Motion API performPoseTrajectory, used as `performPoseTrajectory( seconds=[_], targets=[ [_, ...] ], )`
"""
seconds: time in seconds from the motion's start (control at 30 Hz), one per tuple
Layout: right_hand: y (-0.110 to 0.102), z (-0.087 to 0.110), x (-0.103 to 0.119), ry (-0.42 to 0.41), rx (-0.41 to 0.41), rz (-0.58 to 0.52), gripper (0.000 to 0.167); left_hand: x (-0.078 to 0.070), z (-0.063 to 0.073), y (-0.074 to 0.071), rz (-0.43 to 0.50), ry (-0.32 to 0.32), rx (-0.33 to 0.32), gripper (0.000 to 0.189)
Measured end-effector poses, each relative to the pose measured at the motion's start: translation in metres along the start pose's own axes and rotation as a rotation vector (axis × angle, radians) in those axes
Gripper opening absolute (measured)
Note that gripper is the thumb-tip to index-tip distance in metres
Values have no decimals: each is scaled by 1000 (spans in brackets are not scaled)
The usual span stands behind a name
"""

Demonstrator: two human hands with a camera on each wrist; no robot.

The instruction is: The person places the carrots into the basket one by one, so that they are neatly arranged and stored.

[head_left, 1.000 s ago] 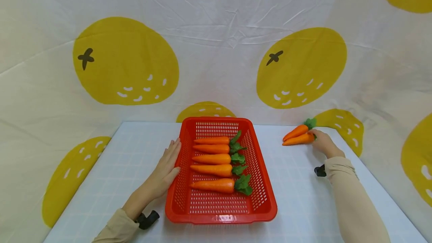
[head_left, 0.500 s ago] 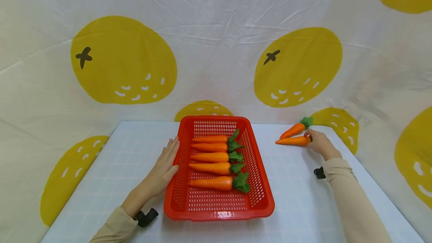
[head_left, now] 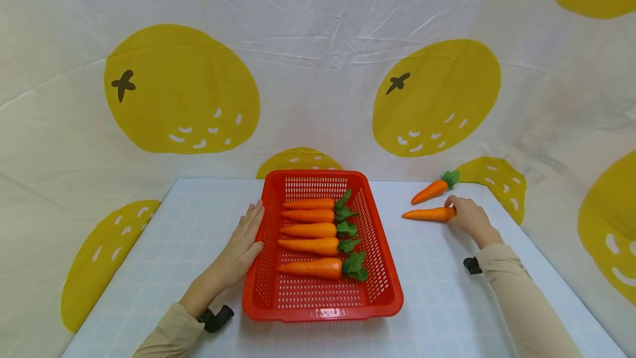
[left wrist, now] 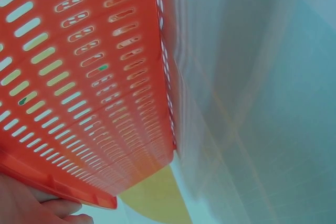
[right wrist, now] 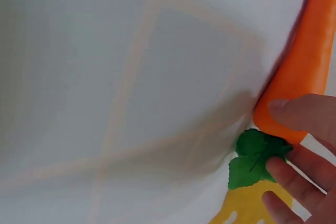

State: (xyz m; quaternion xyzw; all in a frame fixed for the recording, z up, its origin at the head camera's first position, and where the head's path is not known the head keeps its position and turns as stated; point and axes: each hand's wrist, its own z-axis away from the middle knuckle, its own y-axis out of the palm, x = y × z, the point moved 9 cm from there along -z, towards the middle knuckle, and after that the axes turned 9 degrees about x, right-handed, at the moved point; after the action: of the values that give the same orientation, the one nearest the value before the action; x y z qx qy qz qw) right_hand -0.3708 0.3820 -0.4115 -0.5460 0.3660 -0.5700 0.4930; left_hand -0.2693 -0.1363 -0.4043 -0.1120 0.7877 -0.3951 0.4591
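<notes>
At the right of the head view, my right hand [head_left: 469, 219] pinches an orange carrot [head_left: 427, 214] by its thick leafy end, its tip pointing left. The right wrist view shows the thumb on that carrot's top, with green leaves [right wrist: 257, 156] beside the fingers. Just behind lies another carrot [head_left: 430, 191], apart from the held one. My left hand [head_left: 238, 250] rests with fairly straight fingers along the left side of a red plastic basket [head_left: 325, 315]. Inside the basket several carrots [head_left: 309, 230] lie in a row, leaves to the right.
The table [head_left: 164, 247] has a pale checked cover. Behind it hangs a white cloth [head_left: 318, 93] printed with yellow fruit. A black wrist camera [head_left: 216, 319] sits below the left hand, and another black camera [head_left: 472, 265] below the right.
My right hand has drawn the carrot slightly left and toward me, away from the carrot behind it, opening a gap. The left hand and basket hold their places.
</notes>
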Motion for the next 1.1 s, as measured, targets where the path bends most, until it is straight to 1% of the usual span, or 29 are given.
performPoseTrajectory(
  seconds=[0.03,0.07,0.13,0.23,0.33,0.53,0.73,1.0,1.1],
  targets=[
    [5,-7,-12,-1,33,-18,36,0,0,0,2,0,0,70],
    [7,-8,-16,-2,47,-28,37,-1,0,-1,2,2,-1,70],
    [10,-11,-21,-3,44,-30,38,-1,0,-1,4,1,-1,70],
    [12,-8,-19,18,26,-25,39,-1,0,-1,3,4,-1,70],
    [14,-4,-18,27,32,-32,41,1,0,0,1,-2,5,70],
    [1,-2,-14,-11,1,-55,41,1,0,0,1,-11,4,70],
    [-17,1,-1,-42,-44,-77,43,0,0,0,-10,-5,1,69],
    [-46,13,30,-66,-122,-105,47,0,0,0,-4,-11,5,70],
    [-57,19,42,-95,-150,-101,46,-1,0,-1,-1,-16,7,70]
  ],
)
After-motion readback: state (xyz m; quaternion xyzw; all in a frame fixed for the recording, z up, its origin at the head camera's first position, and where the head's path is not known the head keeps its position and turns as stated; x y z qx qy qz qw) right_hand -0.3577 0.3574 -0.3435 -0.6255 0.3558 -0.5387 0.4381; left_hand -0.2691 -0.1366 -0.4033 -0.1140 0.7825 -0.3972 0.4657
